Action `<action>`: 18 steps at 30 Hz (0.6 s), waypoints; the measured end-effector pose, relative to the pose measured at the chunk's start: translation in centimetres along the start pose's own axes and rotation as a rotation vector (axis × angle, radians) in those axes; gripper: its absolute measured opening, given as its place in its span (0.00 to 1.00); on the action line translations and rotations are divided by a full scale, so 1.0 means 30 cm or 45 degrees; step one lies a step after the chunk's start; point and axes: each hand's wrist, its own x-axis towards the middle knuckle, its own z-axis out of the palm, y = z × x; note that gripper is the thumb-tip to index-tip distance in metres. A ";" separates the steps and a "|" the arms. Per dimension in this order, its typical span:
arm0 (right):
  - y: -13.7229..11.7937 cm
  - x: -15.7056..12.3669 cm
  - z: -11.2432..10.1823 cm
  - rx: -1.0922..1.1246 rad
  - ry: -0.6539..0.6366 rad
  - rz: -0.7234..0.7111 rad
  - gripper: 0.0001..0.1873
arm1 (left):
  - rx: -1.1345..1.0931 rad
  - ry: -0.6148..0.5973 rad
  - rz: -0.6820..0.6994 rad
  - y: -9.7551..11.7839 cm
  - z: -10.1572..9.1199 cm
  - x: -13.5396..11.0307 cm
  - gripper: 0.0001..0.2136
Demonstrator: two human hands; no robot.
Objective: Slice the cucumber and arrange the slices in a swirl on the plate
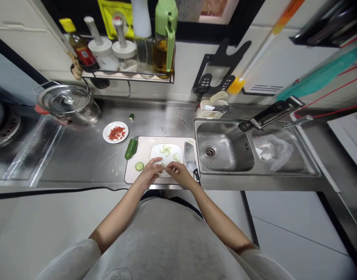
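Observation:
A white plate point(157, 152) with several pale cucumber slices point(166, 149) rests on a light cutting board point(143, 144). My left hand point(150, 171) and my right hand point(178, 172) meet at the plate's near edge, fingers pinched together on a cucumber slice point(163, 166) between them. A round cucumber slice point(139, 166) lies on the board left of my left hand. A cucumber piece point(131, 148) lies at the board's left edge. A cleaver point(190, 156) lies on the board's right side, beside my right hand.
A small dish of red bits point(115, 132) and a cucumber end point(131, 116) sit on the steel counter. A lidded pot point(68, 103) stands at the left. A sink point(225, 149) with a faucet point(270, 113) is at the right. Bottles fill a rack point(131, 74) on the wall.

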 end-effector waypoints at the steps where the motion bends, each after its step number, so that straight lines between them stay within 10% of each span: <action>1: 0.006 -0.006 -0.004 0.012 0.001 0.046 0.11 | 0.040 -0.018 0.005 -0.009 0.005 0.007 0.30; 18: 0.184 0.107 -0.168 -0.342 -0.074 0.339 0.11 | 0.788 0.186 0.356 -0.143 0.129 0.242 0.18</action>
